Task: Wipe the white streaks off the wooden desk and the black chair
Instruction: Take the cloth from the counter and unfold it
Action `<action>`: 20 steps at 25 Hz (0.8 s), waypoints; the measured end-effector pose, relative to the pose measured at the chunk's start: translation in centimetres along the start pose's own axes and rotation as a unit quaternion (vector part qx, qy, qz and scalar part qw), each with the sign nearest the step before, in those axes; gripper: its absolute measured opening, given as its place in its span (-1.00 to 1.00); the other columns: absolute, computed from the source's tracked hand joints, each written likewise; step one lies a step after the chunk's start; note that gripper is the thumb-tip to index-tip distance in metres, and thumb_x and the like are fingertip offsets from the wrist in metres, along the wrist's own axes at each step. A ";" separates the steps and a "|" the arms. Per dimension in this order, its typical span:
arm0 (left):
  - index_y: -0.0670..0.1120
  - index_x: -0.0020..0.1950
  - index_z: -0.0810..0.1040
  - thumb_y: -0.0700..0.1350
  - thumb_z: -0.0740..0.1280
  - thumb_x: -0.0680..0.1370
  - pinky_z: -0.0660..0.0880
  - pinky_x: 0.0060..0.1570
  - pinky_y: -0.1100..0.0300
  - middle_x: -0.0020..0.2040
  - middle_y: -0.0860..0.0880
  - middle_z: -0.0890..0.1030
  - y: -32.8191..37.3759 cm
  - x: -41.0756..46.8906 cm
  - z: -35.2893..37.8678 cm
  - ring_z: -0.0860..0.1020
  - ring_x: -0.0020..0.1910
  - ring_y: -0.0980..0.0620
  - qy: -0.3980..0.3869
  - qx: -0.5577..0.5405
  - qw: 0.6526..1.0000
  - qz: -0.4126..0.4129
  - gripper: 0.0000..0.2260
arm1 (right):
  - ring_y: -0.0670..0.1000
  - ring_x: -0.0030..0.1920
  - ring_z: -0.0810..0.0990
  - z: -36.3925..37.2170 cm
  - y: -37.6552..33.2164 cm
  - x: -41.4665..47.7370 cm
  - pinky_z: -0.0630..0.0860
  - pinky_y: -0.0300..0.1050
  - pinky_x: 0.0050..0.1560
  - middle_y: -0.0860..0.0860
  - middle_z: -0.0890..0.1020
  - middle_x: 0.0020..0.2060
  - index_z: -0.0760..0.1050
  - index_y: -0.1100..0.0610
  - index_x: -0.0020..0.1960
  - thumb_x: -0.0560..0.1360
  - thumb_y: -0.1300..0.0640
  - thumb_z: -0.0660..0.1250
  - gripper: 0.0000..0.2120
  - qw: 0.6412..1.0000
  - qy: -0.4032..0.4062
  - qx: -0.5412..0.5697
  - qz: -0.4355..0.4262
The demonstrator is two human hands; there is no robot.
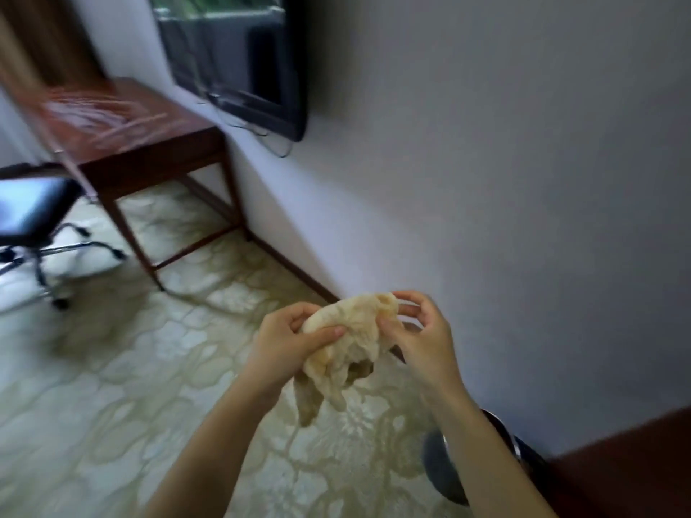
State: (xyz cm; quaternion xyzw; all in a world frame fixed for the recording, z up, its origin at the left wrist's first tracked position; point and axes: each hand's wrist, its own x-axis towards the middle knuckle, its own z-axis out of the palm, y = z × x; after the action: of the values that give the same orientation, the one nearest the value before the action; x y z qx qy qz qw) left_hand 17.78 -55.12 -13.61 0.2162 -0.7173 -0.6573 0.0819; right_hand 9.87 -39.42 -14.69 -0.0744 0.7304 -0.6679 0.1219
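**Wooden desk (123,117) and black chair (33,214) streaked/unwiped; cloth in both hands**

Left hand (288,338): closed around the left end of a bunched cream cloth (351,330). My thumb lies across its front and my fingers are curled behind it.

Right hand (422,330): thumb and curled fingertips pinch the upper right end of the same cloth. The other fingers are bent and loose.

Cloth: held in the air between the two hands, above the floor (112,405). It is crumpled, with folds hanging below the left hand. The lower folds look darker; I cannot tell if that is damp or shadow.

Floor: pale, with a cream and olive pattern.

Wall (486,143): white, on my right. A dark baseboard runs along its foot.

By my right forearm, low in view, is a dark round object (441,469), too blurred to identify. Beside it is the edge of some dark brown furniture (635,469).

The desk stands well apart from my hands, up and to the left, with one long side along the wall. White streaks (93,114) fan across its reddish-brown top.

The chair is just in front of the desk at the left edge of view, on a chrome wheeled base. Its black seat shows glare, and I cannot make out any streaks on it.

A dark television (239,57) is mounted on the wall above the desk, with cables hanging under it.

The frame is motion-blurred.
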 end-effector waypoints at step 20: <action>-0.09 0.13 0.54 -0.22 0.43 0.46 0.57 -0.14 0.13 0.02 -0.12 0.66 -6.8 17.2 -34.3 0.66 -0.05 -0.06 0.387 -0.178 0.901 -0.081 -0.74 | -0.10 0.09 0.61 43.8 0.8 19.5 0.54 -0.08 0.16 -0.07 0.59 0.15 0.40 -0.08 0.30 0.43 0.05 0.44 -0.53 0.800 -0.582 -0.054 0.133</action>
State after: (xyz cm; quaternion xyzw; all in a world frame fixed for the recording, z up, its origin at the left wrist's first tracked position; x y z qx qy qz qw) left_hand 17.60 -93.71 -18.87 0.4924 -0.4799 -0.6431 0.3370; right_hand 3.40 -86.54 -20.39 -0.3580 0.5597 -0.4356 0.6074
